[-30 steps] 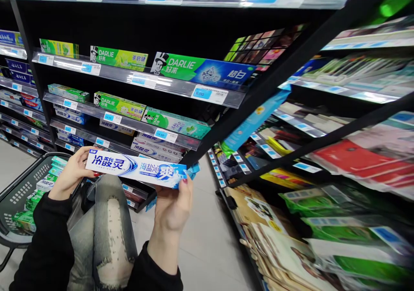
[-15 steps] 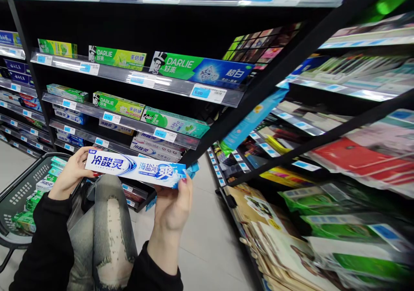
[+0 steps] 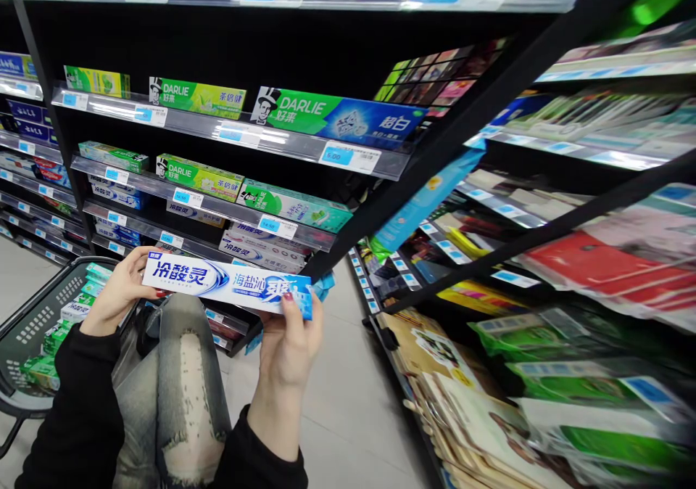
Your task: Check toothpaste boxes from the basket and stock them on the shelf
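A long white and blue toothpaste box point(image 3: 228, 286) is held crosswise above my knees, printed front facing me. My left hand point(image 3: 120, 292) is closed on its left end, thumb along the lower edge. At the right end my right hand point(image 3: 291, 344) grips it, the thumb lying over the blue front and the other fingers hidden behind. To the left stands a dark green shopping basket point(image 3: 27, 322) with several toothpaste boxes point(image 3: 57, 337) in it, mostly green.
Ahead, a black shelf unit point(image 3: 239, 137) carries several Darlie toothpaste boxes point(image 3: 337, 117) and price tags. On the right, another rack holds packaged goods point(image 3: 587, 387), partly blurred. A light blue strip point(image 3: 429, 202) hangs off the unit's side, and grey floor point(image 3: 348, 387) lies between.
My right thumb has shifted left from the box's right end onto its front. The box and my left hand have stayed almost still.
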Motion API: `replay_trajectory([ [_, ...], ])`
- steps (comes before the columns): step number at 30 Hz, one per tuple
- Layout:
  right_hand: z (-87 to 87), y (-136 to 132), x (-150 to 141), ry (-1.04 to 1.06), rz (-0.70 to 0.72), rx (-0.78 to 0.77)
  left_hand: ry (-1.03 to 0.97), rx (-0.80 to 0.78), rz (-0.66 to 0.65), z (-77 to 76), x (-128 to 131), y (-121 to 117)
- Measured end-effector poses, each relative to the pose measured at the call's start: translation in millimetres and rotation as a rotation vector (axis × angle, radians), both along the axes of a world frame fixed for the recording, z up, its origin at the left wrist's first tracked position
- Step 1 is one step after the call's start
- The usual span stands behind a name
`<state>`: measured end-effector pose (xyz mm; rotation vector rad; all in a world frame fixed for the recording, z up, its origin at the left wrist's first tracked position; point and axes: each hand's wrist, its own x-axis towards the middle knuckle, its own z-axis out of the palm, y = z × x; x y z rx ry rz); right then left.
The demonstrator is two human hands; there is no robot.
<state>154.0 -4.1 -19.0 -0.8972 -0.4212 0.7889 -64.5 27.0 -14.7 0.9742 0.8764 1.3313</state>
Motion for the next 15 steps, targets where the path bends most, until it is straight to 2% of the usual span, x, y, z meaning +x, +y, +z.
replay_trajectory([
  [6,-0.7,3.8,-0.8,-0.016,-0.019,-0.063,0.025,0.015,-0.017,-3.7,-2.1,1.5],
  [15,-6.5,8.7,1.8,0.000,0.008,-0.051,0.043,0.022,0.016,-3.8,-2.2,1.1],
])
